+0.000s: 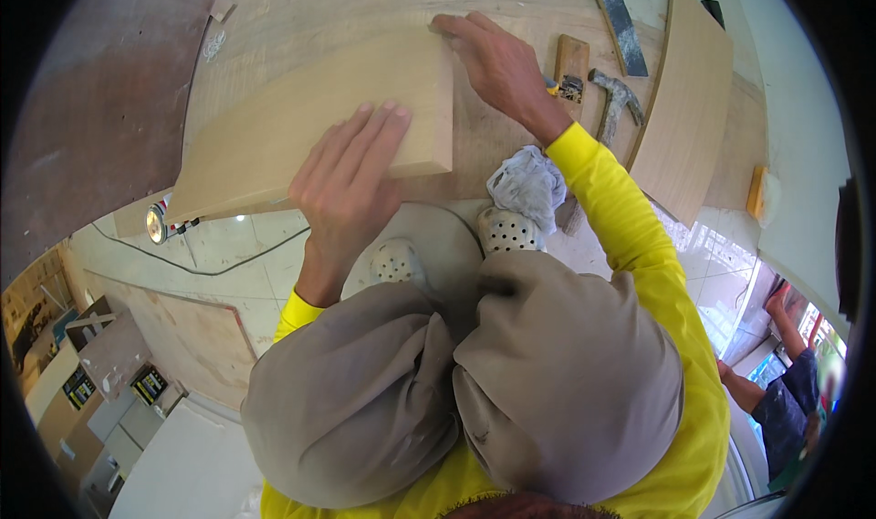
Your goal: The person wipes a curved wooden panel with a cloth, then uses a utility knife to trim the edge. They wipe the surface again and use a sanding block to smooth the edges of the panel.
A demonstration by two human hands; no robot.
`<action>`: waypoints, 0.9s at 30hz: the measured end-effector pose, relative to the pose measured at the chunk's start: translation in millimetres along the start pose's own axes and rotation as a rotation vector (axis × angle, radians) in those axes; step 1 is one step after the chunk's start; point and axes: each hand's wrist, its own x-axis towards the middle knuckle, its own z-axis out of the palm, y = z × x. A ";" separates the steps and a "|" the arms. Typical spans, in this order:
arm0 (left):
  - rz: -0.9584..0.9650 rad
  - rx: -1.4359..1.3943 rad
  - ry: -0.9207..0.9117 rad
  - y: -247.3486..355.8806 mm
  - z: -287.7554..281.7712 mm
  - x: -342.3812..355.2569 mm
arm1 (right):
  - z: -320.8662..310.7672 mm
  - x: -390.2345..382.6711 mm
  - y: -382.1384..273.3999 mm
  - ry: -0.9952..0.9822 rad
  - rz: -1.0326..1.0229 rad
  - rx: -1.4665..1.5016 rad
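Note:
A curved-edged pale wooden board (255,145) lies across the plywood work surface (319,3). My left hand (347,167) rests on it near its front edge, fingers straight and flat on top; its thumb is hard to make out. My right hand (493,72) holds the board at its far right corner, fingertips over the edge. Right of that hand lie a wooden hand plane (572,58), partly hiding a small yellow item, and a claw hammer (616,94). A crumpled pale cloth (525,186) sits below them, by the front edge.
Another curved board (684,99), a dark strip (619,26) and a small block (757,190) lie right. A dark panel (91,99) stands left. A silver round item (157,222) and cable (210,268) are below. Another person's legs (785,400) show at lower right.

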 end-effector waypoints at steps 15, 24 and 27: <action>-0.003 -0.006 -0.042 4.8 12.2 -9.0 | -12.4 -7.0 24.1 0.160 -0.008 0.017; -0.001 0.004 -0.028 1.1 12.9 -8.3 | 29.1 3.7 38.8 0.012 0.071 -0.027; 0.015 0.025 -0.014 -1.9 19.3 -6.0 | 25.6 -4.3 25.6 -0.042 0.074 -0.008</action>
